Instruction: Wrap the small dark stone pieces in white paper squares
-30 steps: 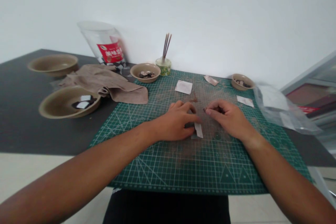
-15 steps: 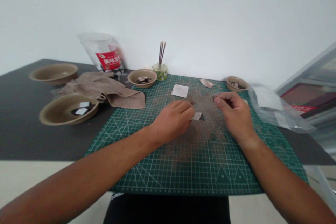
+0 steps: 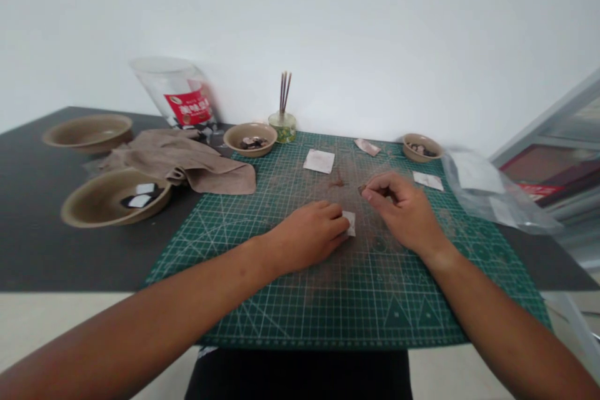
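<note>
Head view: two hands over a green cutting mat (image 3: pixel 328 312)

Left hand (image 3: pixel 314 234): mid-mat, fingers curled over a white square (image 3: pixel 350 224); grip, whether pinching or only pressing, cannot be told.
Right hand (image 3: pixel 405 212): mid-mat, toward its right; grip closed, thumb and fingertips pinching a small dark piece (image 3: pixel 362 189) above the mat.
Large bowl (image 3: pixel 89 209): on the dark table (image 3: pixel 32 250), left of the mat; dark and white pieces inside.
Clear plastic bag (image 3: pixel 513 206): overlapping the mat's right edge.
Brown crumbs (image 3: pixel 336 183): on the mat's far half.
Brown cloth (image 3: pixel 210 175): lapping the mat's left edge.
Reed diffuser (image 3: pixel 282 129): at the mat's far edge.
Clear jar (image 3: pixel 187 103), red label: beyond the mat's far-left corner.
</note>
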Demonstrator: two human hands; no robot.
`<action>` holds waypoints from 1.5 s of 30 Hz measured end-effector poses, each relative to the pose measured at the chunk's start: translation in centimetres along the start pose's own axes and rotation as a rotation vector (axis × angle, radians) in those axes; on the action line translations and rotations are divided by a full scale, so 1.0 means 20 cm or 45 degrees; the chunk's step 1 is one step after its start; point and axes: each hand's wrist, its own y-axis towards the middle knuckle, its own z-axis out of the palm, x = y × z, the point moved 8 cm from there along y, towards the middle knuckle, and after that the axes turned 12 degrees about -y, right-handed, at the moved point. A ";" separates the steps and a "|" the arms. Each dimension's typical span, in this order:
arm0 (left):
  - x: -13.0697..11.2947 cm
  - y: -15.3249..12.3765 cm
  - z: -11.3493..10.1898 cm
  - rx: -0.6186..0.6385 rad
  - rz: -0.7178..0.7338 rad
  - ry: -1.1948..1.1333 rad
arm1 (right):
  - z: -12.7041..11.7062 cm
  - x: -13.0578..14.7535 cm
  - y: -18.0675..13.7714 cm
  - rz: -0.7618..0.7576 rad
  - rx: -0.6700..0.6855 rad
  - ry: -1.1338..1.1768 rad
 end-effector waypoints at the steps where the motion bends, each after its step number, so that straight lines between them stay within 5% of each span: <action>1: 0.01 0.00 0.00 -0.023 -0.026 -0.035 | 0.01 0.00 0.00 -0.004 0.021 -0.009; 9: 0.14 -0.03 -0.12 -0.219 -0.287 -0.566 | 0.11 -0.02 -0.03 0.058 0.377 -0.100; 14: 0.21 -0.05 -0.14 -0.158 -0.185 -0.351 | 0.20 0.04 -0.06 -0.151 0.579 -0.141; 20: 0.22 -0.07 -0.09 -0.035 -0.165 -0.194 | 0.26 0.05 -0.09 -0.343 0.642 -0.229; 31: 0.15 -0.07 -0.06 -0.048 -0.155 -0.185 | 0.30 0.10 -0.13 -0.572 0.761 -0.276; 45: 0.17 -0.08 -0.03 -0.012 -0.221 -0.136 | 0.27 0.08 -0.10 -0.591 0.704 -0.434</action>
